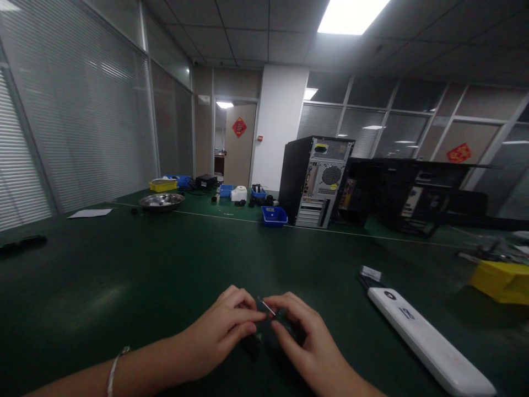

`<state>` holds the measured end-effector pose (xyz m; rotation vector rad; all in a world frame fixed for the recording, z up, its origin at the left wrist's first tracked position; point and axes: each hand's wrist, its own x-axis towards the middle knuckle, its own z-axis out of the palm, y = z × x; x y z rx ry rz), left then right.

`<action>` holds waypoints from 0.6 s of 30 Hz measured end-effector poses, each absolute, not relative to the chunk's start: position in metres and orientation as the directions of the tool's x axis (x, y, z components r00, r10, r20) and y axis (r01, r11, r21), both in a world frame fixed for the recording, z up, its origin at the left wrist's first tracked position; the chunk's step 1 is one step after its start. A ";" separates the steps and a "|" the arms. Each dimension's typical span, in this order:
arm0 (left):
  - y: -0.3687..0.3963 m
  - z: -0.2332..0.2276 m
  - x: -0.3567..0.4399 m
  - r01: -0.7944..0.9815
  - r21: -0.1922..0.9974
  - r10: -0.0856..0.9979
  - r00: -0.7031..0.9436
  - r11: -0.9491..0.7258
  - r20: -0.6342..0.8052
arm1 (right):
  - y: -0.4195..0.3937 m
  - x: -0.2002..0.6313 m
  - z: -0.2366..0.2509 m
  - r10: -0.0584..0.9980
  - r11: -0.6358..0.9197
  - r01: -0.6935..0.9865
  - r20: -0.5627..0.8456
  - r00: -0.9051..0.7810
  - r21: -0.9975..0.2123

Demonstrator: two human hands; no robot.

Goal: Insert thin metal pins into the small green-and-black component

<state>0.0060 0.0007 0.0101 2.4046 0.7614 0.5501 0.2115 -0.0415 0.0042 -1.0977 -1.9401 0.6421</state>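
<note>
Head view showed a wide green worktop that filled most of the picture, with glass walls and blinds behind it. On its far side stood a black computer case with the back panel turned to the camera, and a second dark case lay to the right of it. Nearer, on the right, a long white device lay slanted on the worktop, and a yellow bin was at the right edge. Farther away were a blue bin and a metal bowl. At the bottom centre the left hand and the right hand met, almost touching. Between them was a thin metal pin, with its long axis running from upper left to lower right. The fingers of both hands were pressed together around it: the left fingers were closed at its upper end and the right fingers at the lower end, so both hands were equally near. Something small and dark was under the hands, but I could not tell what it was. A bracelet was on the left wrist.
</note>
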 end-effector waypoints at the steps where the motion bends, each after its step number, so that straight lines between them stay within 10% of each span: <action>1: 0.001 0.010 0.006 0.419 0.599 0.649 0.724 -0.682 0.232 | -0.041 0.211 0.003 0.864 0.502 0.464 0.404 -0.299 -0.730; 9: -0.015 0.016 0.010 0.639 0.372 0.728 0.662 -0.673 0.180 | -0.033 0.211 -0.009 0.869 0.493 0.563 0.345 -0.355 -0.663; 18: -0.021 0.007 0.014 0.625 0.394 0.720 0.676 -0.673 0.157 | -0.029 0.213 0.002 0.835 0.538 0.624 0.255 -0.488 -0.567</action>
